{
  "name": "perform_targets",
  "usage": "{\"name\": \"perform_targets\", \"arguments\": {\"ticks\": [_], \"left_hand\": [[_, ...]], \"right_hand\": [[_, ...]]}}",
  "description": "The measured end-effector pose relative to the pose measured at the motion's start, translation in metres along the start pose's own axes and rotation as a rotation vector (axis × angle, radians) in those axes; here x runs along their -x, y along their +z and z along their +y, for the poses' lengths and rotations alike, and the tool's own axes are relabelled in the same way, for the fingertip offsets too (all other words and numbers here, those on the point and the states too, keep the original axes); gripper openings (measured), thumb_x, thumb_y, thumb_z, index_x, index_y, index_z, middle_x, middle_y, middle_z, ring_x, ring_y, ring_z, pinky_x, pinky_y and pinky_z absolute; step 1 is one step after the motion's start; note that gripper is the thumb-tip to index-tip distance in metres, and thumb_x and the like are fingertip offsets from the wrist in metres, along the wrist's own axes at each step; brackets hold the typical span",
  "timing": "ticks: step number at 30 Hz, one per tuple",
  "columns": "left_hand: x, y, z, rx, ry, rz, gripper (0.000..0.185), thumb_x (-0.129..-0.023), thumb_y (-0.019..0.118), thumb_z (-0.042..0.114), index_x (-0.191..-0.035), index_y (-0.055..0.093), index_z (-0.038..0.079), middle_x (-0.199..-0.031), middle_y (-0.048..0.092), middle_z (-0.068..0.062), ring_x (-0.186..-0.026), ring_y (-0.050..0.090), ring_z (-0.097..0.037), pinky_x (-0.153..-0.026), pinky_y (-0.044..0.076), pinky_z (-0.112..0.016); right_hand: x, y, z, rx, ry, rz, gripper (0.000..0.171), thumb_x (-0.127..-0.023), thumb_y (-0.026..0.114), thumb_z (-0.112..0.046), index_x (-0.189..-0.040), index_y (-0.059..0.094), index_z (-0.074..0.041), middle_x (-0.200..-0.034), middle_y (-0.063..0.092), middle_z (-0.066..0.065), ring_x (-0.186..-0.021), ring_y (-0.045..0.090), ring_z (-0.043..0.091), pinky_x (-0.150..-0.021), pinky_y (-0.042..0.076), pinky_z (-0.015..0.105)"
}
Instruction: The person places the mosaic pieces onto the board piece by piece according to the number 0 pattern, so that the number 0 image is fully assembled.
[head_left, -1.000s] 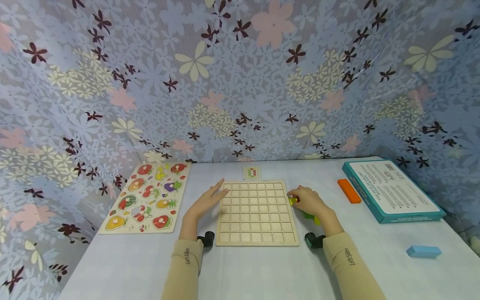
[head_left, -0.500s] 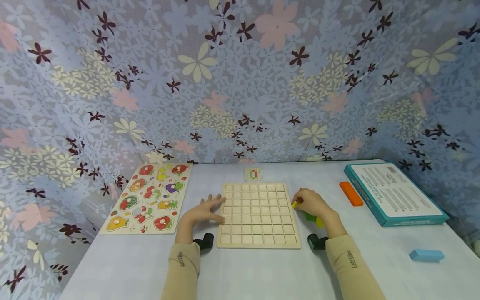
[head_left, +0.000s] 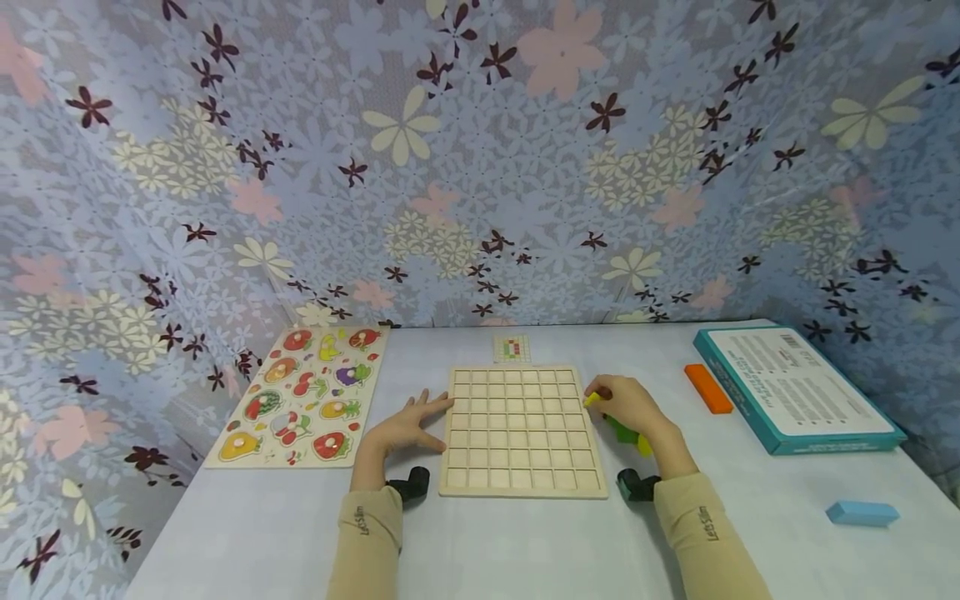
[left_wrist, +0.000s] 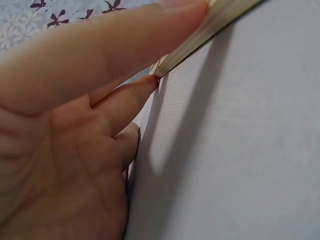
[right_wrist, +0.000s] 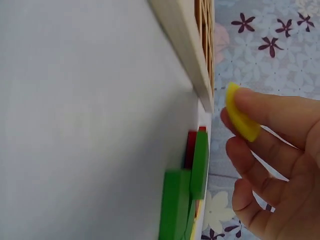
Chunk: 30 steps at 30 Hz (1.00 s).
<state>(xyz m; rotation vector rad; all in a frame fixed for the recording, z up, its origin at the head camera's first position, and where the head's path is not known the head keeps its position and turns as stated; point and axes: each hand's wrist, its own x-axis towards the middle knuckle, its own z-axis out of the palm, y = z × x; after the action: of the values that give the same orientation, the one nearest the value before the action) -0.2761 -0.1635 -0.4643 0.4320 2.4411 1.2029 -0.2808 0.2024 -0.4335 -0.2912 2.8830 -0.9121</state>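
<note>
Right fingers: the right hand pinches a small yellow block between thumb and fingertips, just off the right edge of the wooden grid board, near its top right corner.
Left fingers: the left hand lies flat on the table with straight, spread fingers, the tips pressed against the board's left edge; it holds nothing.
Grid board: it sits on the table between the two hands, and every cell I can see in it is bare wood, so no block is seated yet.
Loose blocks: green blocks lie on the table under the right hand, with a red one behind them and another bit of yellow near the wrist.
Progress: by my reckoning the filling has barely begun; one block is picked up, none placed, and the whole grid is left to do.
Pattern card: a small coloured grid card lies just beyond the board's far edge.
Further out: a fruit peg puzzle lies to the left; an orange block, a teal box and a light blue block lie well to the right.
</note>
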Motion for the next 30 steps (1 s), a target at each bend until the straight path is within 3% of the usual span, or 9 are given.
{"name": "perform_targets", "arguments": {"ticks": [6,15,23,30], "left_hand": [[0.0,0.001,0.0,0.017,0.009,-0.005,0.082,-0.068,0.079,0.012,-0.141,0.041,0.016,-0.152,0.021,-0.003,-0.139,-0.013,-0.036,-0.108,-0.008,-0.06],[0.002,0.001,-0.003,0.022,0.0,-0.004,0.082,-0.069,0.079,0.013,-0.141,0.04,0.016,-0.153,0.019,-0.002,-0.138,-0.013,-0.038,-0.107,-0.007,-0.062],[0.001,0.0,0.0,0.034,0.01,-0.007,0.081,-0.068,0.079,0.012,-0.14,0.042,0.015,-0.153,0.02,-0.003,-0.138,-0.014,-0.037,-0.108,-0.008,-0.061],[0.002,-0.001,0.003,0.021,0.009,-0.012,0.081,-0.068,0.079,0.011,-0.14,0.041,0.015,-0.153,0.019,-0.004,-0.138,-0.014,-0.038,-0.108,-0.008,-0.061]], "right_hand": [[-0.003,0.007,-0.005,-0.111,-0.03,0.05,0.023,-0.086,0.06,-0.006,-0.108,0.06,0.0,-0.083,0.062,0.009,-0.062,0.051,0.017,-0.054,0.044,0.027],[-0.008,0.009,-0.015,-0.149,-0.025,0.067,0.031,-0.086,0.063,-0.014,-0.114,0.057,-0.002,-0.092,0.062,0.012,-0.074,0.055,0.02,-0.06,0.046,0.031],[-0.015,0.014,-0.026,-0.14,-0.028,0.061,0.024,-0.086,0.064,-0.015,-0.108,0.066,-0.005,-0.108,0.062,0.017,-0.099,0.056,0.031,-0.078,0.049,0.043],[-0.018,0.017,-0.04,-0.189,0.022,0.037,0.02,-0.084,0.066,-0.015,-0.101,0.067,-0.005,-0.1,0.062,0.013,-0.093,0.056,0.027,-0.072,0.049,0.036]]}}
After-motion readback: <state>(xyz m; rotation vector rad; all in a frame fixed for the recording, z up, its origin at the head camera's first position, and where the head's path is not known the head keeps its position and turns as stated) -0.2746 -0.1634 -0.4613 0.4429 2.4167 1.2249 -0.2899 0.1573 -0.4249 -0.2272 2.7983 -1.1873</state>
